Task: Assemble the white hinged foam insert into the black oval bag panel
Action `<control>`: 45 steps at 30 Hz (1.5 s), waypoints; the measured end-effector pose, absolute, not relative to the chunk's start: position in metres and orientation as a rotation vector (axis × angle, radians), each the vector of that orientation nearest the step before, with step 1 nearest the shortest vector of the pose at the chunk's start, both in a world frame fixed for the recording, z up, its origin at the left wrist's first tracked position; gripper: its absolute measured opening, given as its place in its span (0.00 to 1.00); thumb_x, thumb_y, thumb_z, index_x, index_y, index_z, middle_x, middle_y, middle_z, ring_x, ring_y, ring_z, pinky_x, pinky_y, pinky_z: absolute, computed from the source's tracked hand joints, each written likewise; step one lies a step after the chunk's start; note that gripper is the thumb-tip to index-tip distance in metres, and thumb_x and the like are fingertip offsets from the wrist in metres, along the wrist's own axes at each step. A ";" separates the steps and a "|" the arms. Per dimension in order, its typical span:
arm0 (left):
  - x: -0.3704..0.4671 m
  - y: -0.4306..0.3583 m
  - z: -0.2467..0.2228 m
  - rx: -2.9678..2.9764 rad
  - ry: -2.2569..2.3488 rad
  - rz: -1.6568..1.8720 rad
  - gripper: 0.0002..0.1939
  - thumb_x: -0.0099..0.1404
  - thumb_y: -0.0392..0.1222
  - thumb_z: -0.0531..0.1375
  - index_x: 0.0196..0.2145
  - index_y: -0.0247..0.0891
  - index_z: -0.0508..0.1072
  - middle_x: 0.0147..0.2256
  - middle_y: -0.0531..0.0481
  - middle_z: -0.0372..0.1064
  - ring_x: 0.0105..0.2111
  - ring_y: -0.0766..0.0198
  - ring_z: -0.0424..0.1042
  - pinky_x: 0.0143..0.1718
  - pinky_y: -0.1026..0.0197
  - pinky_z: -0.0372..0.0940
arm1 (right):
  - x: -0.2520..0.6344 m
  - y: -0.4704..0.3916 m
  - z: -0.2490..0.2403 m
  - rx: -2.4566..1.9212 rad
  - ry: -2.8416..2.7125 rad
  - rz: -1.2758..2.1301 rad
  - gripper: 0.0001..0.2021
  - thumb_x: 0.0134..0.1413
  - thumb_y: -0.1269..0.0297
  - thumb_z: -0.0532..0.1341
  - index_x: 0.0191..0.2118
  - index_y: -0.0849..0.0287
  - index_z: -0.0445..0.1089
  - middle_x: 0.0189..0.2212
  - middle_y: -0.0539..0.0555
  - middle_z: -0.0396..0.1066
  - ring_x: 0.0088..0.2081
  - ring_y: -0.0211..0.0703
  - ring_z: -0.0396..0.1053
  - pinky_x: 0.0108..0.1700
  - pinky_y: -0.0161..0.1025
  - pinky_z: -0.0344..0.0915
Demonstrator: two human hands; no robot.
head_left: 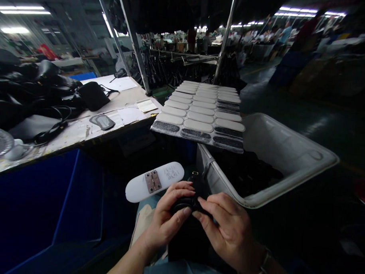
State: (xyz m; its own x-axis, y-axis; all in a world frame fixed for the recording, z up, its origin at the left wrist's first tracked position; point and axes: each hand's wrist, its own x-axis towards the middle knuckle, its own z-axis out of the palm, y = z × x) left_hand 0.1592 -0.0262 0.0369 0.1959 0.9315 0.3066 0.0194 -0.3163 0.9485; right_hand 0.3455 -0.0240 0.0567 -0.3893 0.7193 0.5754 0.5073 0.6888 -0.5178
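Both hands meet over my lap on a black bag piece (183,202), dark and partly hidden by my fingers. My left hand (170,210) curls round its left side, thumb in front and fingers over the top. The fingertips of my right hand (224,220) pinch the right side of the same piece. A small metal fitting (194,174) shows just above my fingers. Beyond my left hand lies a white oval template (172,172) with a metal hinge and handwriting on it.
A board of pale oval pieces (201,117) rests by a grey plastic bin (295,173) holding dark material. To the left, a worktable (123,115) carries a heap of black bags (37,84); a blue bin (33,211) stands below. Metal poles (134,43) rise behind; people are far off.
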 end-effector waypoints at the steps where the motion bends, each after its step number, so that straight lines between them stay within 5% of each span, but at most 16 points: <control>1: 0.160 -0.025 0.038 1.582 0.947 1.258 0.13 0.64 0.37 0.58 0.46 0.43 0.71 0.48 0.44 0.64 0.55 0.52 0.60 0.58 0.48 0.53 | 0.347 -0.022 0.057 -0.952 -2.067 0.339 0.12 0.54 0.71 0.62 0.45 0.62 0.70 0.34 0.56 0.69 0.37 0.41 0.67 0.39 0.38 0.69; 19: 0.175 -0.008 0.041 1.457 0.997 1.240 0.04 0.61 0.39 0.62 0.35 0.38 0.75 0.38 0.45 0.71 0.42 0.58 0.70 0.45 0.57 0.63 | 0.355 -0.001 0.056 -0.962 -2.075 0.480 0.04 0.55 0.69 0.58 0.34 0.61 0.71 0.28 0.53 0.68 0.32 0.40 0.67 0.34 0.38 0.64; 31: 0.198 0.015 0.034 1.537 1.023 1.011 0.06 0.61 0.43 0.61 0.33 0.38 0.74 0.37 0.47 0.69 0.41 0.59 0.68 0.44 0.59 0.61 | 0.373 0.011 0.049 -1.095 -1.904 0.627 0.11 0.54 0.70 0.57 0.22 0.61 0.69 0.21 0.49 0.64 0.26 0.34 0.63 0.30 0.34 0.59; 38: 0.207 0.031 0.035 1.409 0.988 0.918 0.10 0.60 0.46 0.62 0.35 0.37 0.73 0.37 0.48 0.68 0.41 0.59 0.67 0.45 0.60 0.60 | 0.404 0.005 0.013 -1.059 -1.478 1.190 0.16 0.61 0.57 0.54 0.46 0.59 0.72 0.35 0.53 0.70 0.36 0.38 0.69 0.38 0.36 0.67; 45: 0.209 0.045 0.033 1.466 0.963 0.777 0.16 0.59 0.48 0.63 0.43 0.38 0.74 0.42 0.46 0.67 0.44 0.58 0.67 0.47 0.59 0.61 | 0.406 -0.007 0.014 -1.114 -1.542 0.986 0.17 0.56 0.59 0.60 0.51 0.55 0.70 0.42 0.56 0.67 0.44 0.41 0.68 0.46 0.40 0.68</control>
